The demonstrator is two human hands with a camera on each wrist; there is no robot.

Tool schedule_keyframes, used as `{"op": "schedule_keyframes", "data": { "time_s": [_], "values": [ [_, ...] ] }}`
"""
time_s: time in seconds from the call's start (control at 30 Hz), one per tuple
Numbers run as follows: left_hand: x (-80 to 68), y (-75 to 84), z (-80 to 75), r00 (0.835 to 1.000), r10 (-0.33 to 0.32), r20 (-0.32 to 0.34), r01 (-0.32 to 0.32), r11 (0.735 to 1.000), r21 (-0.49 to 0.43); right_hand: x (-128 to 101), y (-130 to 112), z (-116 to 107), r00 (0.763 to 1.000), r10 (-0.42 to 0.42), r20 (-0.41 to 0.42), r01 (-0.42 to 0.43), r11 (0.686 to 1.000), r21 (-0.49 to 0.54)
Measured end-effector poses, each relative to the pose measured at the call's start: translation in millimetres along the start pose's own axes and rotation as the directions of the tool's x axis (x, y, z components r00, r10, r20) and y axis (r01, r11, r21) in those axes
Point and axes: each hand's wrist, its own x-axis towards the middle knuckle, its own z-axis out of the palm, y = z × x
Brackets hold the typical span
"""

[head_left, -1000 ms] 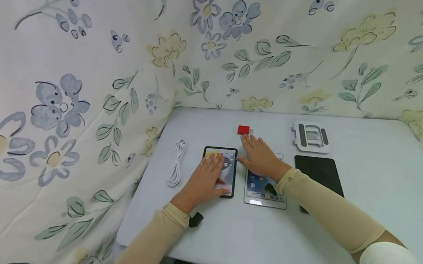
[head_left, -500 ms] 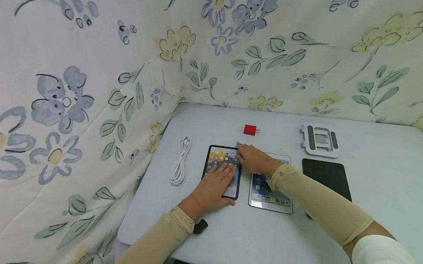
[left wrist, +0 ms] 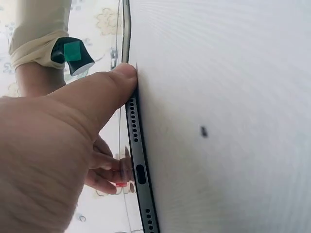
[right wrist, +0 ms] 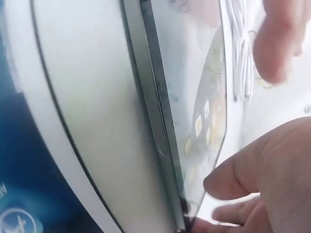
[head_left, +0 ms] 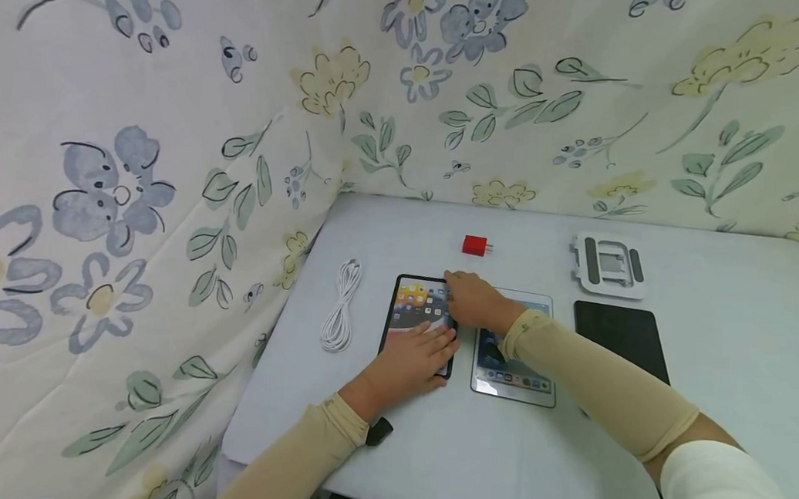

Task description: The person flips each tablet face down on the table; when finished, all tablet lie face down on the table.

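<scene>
A black-bordered tablet [head_left: 414, 299] lies flat, screen lit with app icons. My left hand [head_left: 410, 361] rests across its lower half with fingers extended. In the left wrist view my left thumb [left wrist: 109, 87] touches the tablet's end edge, where a port and speaker holes show. My right hand [head_left: 474, 298] is at the tablet's upper right corner, fingers bent. From the right wrist a fingertip [right wrist: 218, 185] appears beside that corner; whether it pinches anything is unclear. Under the right forearm lies a white-bordered tablet [head_left: 510, 392], partly covered.
A coiled white cable [head_left: 338, 316] lies to the left. Beyond the tablets sits a red charger plug [head_left: 474, 245]. A white folding stand [head_left: 609, 266] and a black flat slab [head_left: 621, 334] are at the right. Floral cloth [head_left: 225, 138] hangs behind the table.
My right hand has drawn back from beside the red plug to the black-bordered tablet's upper right corner, its fingers bending. My left hand has slid down the screen, uncovering more icons.
</scene>
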Motion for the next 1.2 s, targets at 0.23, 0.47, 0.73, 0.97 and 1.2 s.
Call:
{"op": "schedule_keyframes", "data": {
  "time_s": [0.23, 0.47, 0.73, 0.97, 1.2],
  "values": [
    [-7.9, 4.1, -3.8, 0.991, -0.023, -0.133, 0.026, 0.999, 0.019, -9, 0, -9, 0.996, -0.014, -0.089, 0.011, 0.999, -0.039],
    [-13.4, 2.8, -18.9, 0.976, -0.119, -0.183, 0.104, 0.991, -0.088, -25, -6, -39, 0.991, -0.005, -0.133, 0.018, 0.995, 0.097],
    [-10.2, 9.7, -29.5, 0.93, -0.145, -0.337, 0.06, 0.966, -0.251, -38, -12, -70, 0.968, -0.017, -0.25, 0.096, 0.947, 0.306],
    [-22.4, 16.3, -38.6, 0.935, -0.285, -0.21, 0.153, 0.86, -0.488, -30, -19, -63, 0.972, -0.048, -0.232, 0.157, 0.863, 0.48],
    [-49.8, 3.1, -31.1, 0.904, -0.411, -0.121, 0.281, 0.783, -0.555, -20, -11, -40, 0.992, -0.085, -0.092, 0.123, 0.798, 0.59]
  ]
}}
